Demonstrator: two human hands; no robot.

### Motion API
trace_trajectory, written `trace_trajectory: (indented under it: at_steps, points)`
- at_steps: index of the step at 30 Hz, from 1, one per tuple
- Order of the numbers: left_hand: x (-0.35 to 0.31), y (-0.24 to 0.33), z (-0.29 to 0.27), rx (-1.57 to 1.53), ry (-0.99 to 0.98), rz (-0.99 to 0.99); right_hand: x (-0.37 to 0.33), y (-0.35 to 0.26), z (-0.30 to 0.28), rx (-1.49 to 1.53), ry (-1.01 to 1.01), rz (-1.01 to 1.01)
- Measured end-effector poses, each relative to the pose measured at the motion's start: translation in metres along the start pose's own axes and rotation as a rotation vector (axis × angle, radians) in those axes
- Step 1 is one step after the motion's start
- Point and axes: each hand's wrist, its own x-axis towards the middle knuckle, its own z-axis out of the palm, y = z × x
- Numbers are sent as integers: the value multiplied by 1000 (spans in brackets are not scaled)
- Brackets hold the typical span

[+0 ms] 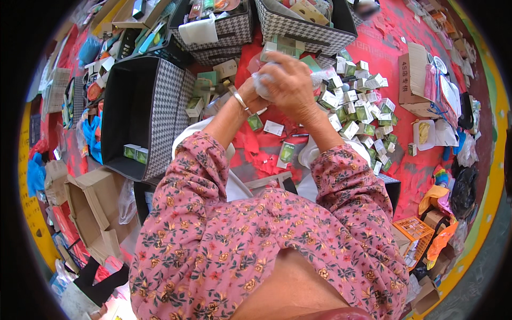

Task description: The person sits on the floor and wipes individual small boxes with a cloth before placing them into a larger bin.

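Observation:
Both my hands are raised together in front of me, closed on a crumpled, see-through plastic bag [263, 85]. My left hand [249, 96], below a silver bracelet, is partly hidden behind the plastic and the other hand. From the right, my right hand [294, 88] bends its fingers over the top of the bundle. Whether anything is inside the plastic I cannot make out. Under and beyond the hands lie small white-and-green boxes, among them a single white box [274, 128] and a green-faced box [286, 153] on the red floor covering. A large pile of small boxes [362, 104] spreads to the right.
A black-lined houndstooth storage bin [176, 101] lies to my left with a few green boxes inside. Filled houndstooth bins [320, 32] stand at the far side. An open cardboard carton [101, 208] is at lower left, an orange basket [413, 234] at lower right.

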Motion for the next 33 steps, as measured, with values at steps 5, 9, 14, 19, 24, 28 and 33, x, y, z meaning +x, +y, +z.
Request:
trace_trajectory:
  at_steps: [5,9,14,19,24,28,33]
  points:
    - [-2,7,17,34,-97,-88,-7,66,-8,-41,209,636]
    - [-8,3,27,284,-182,74,-7,56,-2,195,191,739]
    - [0,3,22,735,-23,313,-3,77,-20,508,268,863]
    - [-6,5,36,1264,118,568,8,54,-30,309,278,442]
    - [-8,0,39,1222,35,563,-10,75,-22,-131,-55,490]
    - [-6,11,32,943,-12,540,-9,83,-30,-102,4,730]
    - [-2,11,32,297,-156,191,3,73,-23,567,545,839]
